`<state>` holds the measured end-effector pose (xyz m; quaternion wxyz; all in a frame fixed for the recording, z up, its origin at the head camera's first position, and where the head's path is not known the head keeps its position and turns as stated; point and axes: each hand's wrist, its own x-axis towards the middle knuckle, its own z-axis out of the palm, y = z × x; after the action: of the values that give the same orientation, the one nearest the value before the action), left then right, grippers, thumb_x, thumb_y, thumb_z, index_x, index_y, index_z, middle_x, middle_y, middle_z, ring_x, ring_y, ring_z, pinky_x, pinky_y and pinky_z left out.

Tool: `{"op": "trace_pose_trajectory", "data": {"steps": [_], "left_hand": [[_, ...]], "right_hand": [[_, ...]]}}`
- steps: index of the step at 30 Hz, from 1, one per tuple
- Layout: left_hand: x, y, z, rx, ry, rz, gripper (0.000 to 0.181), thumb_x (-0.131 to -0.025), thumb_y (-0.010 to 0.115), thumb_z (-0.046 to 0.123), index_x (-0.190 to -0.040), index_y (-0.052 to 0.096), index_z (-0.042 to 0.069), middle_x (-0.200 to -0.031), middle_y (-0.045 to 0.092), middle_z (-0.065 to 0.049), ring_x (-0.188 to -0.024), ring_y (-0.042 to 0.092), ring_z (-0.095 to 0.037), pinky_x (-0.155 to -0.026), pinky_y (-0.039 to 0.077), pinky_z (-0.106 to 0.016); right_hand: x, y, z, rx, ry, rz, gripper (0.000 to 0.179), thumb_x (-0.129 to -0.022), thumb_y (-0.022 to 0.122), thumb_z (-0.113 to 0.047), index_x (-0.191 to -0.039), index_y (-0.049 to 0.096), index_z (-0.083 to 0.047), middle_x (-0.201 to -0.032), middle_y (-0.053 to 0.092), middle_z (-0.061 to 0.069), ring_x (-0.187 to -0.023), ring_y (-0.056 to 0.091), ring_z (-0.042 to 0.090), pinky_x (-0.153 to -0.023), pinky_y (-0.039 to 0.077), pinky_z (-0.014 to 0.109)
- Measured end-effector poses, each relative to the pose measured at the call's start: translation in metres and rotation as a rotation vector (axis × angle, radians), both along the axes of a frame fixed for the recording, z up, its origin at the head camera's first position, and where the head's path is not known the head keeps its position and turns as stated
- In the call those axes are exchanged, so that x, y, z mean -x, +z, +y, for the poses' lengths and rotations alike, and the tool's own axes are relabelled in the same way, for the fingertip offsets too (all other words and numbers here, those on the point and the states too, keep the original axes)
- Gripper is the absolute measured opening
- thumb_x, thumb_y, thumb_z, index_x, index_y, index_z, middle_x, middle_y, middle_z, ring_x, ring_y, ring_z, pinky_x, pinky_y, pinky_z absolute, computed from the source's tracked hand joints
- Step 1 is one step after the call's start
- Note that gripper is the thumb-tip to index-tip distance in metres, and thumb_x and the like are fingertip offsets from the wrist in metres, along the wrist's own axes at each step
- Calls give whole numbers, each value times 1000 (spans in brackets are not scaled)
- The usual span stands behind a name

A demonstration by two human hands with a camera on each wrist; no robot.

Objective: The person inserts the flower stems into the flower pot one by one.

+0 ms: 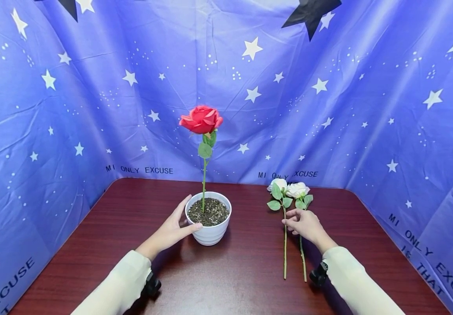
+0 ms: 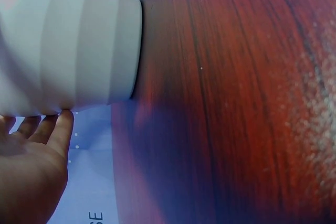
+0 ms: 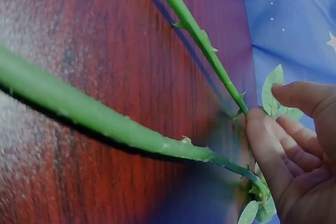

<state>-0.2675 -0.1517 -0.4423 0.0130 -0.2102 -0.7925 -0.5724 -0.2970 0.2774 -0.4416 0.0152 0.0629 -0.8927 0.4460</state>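
Observation:
A red rose (image 1: 201, 119) stands upright in the soil of a white flower pot (image 1: 212, 236) on the table. At the pot's left side my left hand (image 1: 173, 229) holds it, thumb along the front rim. Fingertips (image 2: 64, 121) meet the pot wall in the left wrist view. Two white roses lie to the right, their stems pointing toward me. Over them is my right hand (image 1: 306, 224), its fingertips at the left rose's stem (image 1: 285, 253). The right wrist view shows the thumb (image 3: 299, 94) apart from the fingers. The other stem (image 3: 110, 121) lies nearer the camera.
The dark red wooden table (image 1: 246, 271) ends at a blue curtain (image 1: 218, 87) printed with stars, which stands behind it and along both sides. A black wrist device (image 1: 152, 284) sits at the left cuff, another (image 1: 319, 274) at the right.

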Motion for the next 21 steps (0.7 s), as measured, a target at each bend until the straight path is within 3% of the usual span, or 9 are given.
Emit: {"op": "trace_pose_trajectory", "data": {"steps": [7,15,21], "left_hand": [[1,-1,-1,1,1,-2,94,-91,77,23,-161,16,15,-162,23,-13,-141,36,-37,-112,35,-53],[1,-1,0,1,-6,-6,93,-91,77,23,-161,16,16,-162,23,-13,-141,36,-37,-113,34,-53],[1,-1,0,-3,0,-8,94,-91,77,23,-161,16,17,-163,22,-13,-141,35,-38,-113,33,-54]], "right_hand": [[-1,-2,-3,15,31,-75,42,-91,70,-2,-121,52,22,-84,71,17,-71,70,25,-63,61,36],[-1,-3,-10,-4,-13,-147,50,-87,73,0,-125,49,23,-79,68,12,-67,69,23,-61,61,35],[-1,-4,-12,-3,-33,-205,39,-87,71,1,-116,56,22,-72,69,13,-63,70,21,-59,61,33]]}}
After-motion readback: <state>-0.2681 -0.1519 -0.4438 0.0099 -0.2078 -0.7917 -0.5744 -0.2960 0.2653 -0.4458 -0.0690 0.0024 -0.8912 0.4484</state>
